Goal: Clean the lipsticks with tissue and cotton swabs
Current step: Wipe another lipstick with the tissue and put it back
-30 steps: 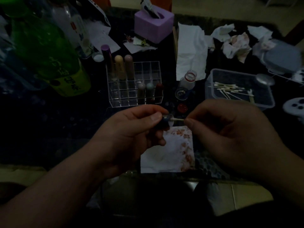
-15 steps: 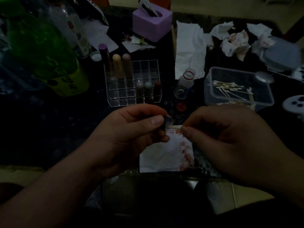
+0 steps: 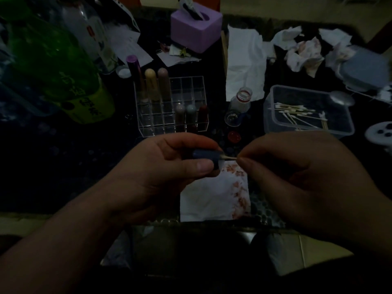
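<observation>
At my far left a green bottle (image 3: 53, 66) stands on the dark table (image 3: 63, 166). Next comes the clear organizer (image 3: 191, 81), with three tall lipsticks in its back left cells and three shorter ones at its front right. My left hand (image 3: 161, 172) is just in front of it, thumb and curled fingers wrapped round a dark blue lipstick tube (image 3: 206, 158) held on its side, open end pointing right. A cotton swab (image 3: 230, 158) meets that open end; in this dim light I cannot tell whether its tip is inside the tube or only at the rim. Below both lies a flat tissue (image 3: 214, 198), smeared red along its right side. My right hand (image 3: 297, 177) pinches the swab's stick between thumb and forefinger, the other fingers curled in. Beyond it sits a plastic box (image 3: 269, 122) holding more swabs, and behind that, crumpled tissues (image 3: 305, 52) lie at the table's far right.
</observation>
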### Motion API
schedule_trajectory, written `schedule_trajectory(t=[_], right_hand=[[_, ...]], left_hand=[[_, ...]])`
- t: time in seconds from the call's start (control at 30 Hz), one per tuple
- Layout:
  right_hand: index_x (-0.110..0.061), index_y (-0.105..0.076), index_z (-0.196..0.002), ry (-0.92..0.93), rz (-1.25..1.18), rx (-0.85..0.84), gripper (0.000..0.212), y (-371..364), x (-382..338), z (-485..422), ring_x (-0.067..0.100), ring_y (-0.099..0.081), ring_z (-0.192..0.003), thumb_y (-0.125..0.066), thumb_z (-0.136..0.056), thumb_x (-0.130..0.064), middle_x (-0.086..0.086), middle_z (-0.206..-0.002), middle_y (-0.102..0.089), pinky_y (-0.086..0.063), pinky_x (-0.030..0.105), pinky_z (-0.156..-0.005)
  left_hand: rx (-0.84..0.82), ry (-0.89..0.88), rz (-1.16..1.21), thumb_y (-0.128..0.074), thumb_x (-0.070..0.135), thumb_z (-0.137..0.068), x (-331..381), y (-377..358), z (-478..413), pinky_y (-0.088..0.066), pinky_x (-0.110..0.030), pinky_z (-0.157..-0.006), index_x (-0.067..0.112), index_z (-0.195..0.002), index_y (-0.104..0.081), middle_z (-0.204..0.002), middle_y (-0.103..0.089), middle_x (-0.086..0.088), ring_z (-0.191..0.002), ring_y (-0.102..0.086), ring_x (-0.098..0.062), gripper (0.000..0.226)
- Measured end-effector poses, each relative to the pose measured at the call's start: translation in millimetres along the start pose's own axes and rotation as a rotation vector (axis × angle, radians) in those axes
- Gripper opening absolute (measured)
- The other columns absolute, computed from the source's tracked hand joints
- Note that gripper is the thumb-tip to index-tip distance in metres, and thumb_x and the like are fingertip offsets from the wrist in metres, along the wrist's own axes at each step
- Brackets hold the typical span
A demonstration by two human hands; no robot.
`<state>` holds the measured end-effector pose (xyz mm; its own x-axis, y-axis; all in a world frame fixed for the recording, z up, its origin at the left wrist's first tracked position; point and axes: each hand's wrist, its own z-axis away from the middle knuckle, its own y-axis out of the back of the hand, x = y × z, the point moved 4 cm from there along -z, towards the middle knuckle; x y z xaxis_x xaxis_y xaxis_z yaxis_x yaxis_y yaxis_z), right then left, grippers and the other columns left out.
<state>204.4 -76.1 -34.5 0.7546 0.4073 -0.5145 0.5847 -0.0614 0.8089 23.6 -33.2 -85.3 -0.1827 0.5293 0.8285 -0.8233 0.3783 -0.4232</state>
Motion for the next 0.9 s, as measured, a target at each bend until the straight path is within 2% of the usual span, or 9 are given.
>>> schedule_trajectory(t=[0.17,0.3,0.43,0.7,0.77,0.9], right_hand=[[-0.022,-0.075,-0.085,-0.01,0.008,-0.007,0.005,-1.4,-0.1,1.3,0.004,-0.061,-0.063,-0.074,-0.086,-0.018,-0.009,-0.071,-0.068,-0.048,0.028,-0.058],[-0.024,-0.072,-0.083,-0.02,-0.046,-0.09,0.01,0.1,-2.6,1.1,0.004,-0.062,-0.06,-0.069,-0.091,-0.022,-0.01,-0.068,-0.066,-0.048,0.028,-0.055],[-0.025,-0.07,-0.082,-0.035,-0.097,-0.147,0.012,-2.8,-3.8,0.9,0.004,-0.06,-0.059,-0.064,-0.092,-0.026,-0.011,-0.065,-0.064,-0.046,0.026,-0.053],[-0.026,-0.069,-0.083,-0.033,-0.026,-0.138,0.013,-2.9,-3.5,1.6,0.001,-0.058,-0.058,-0.062,-0.093,-0.029,-0.015,-0.065,-0.062,-0.043,0.019,-0.054],[-0.025,-0.07,-0.083,-0.033,-0.004,-0.096,0.011,-2.7,-2.3,1.5,0.002,-0.057,-0.058,-0.065,-0.092,-0.027,-0.014,-0.066,-0.062,-0.043,0.019,-0.054],[-0.023,-0.072,-0.084,-0.04,0.052,-0.016,0.003,-2.2,-3.5,2.2,0.005,-0.059,-0.061,-0.074,-0.085,-0.02,-0.01,-0.069,-0.065,-0.048,0.029,-0.055]], left_hand=[[-0.05,0.003,-0.006,-0.077,-0.009,-0.058,5.1,-3.1,0.7,-0.059,-0.026,-0.068,0.01,-0.084,-0.079,-0.09,-0.076,-0.014,-0.079,-0.075,-0.023,0.032],[0.001,-0.035,-0.047,-0.073,-0.009,-0.06,7.4,-5.1,1.8,-0.058,-0.024,-0.063,0.008,-0.082,-0.079,-0.085,-0.077,-0.011,-0.073,-0.075,-0.02,0.028],[0.048,-0.085,-0.142,-0.068,-0.007,-0.059,9.1,-4.0,3.3,-0.056,-0.019,-0.06,0.002,-0.091,-0.071,-0.082,-0.077,-0.009,-0.068,-0.074,-0.018,0.033],[-0.024,-0.103,-0.183,-0.083,0.002,-0.052,9.6,-2.9,2.1,-0.057,-0.022,-0.067,0.017,-0.081,-0.081,-0.085,-0.077,-0.012,-0.071,-0.074,-0.021,0.033],[-0.034,-0.123,-0.181,-0.084,0.005,-0.056,10.0,-3.9,2.2,-0.057,-0.022,-0.067,0.02,-0.076,-0.081,-0.085,-0.076,-0.01,-0.071,-0.074,-0.021,0.025],[-0.016,-0.131,-0.105,-0.077,0.009,-0.058,8.5,-4.7,1.6,-0.056,-0.022,-0.067,0.022,-0.069,-0.078,-0.086,-0.076,-0.006,-0.071,-0.073,-0.023,0.017]])
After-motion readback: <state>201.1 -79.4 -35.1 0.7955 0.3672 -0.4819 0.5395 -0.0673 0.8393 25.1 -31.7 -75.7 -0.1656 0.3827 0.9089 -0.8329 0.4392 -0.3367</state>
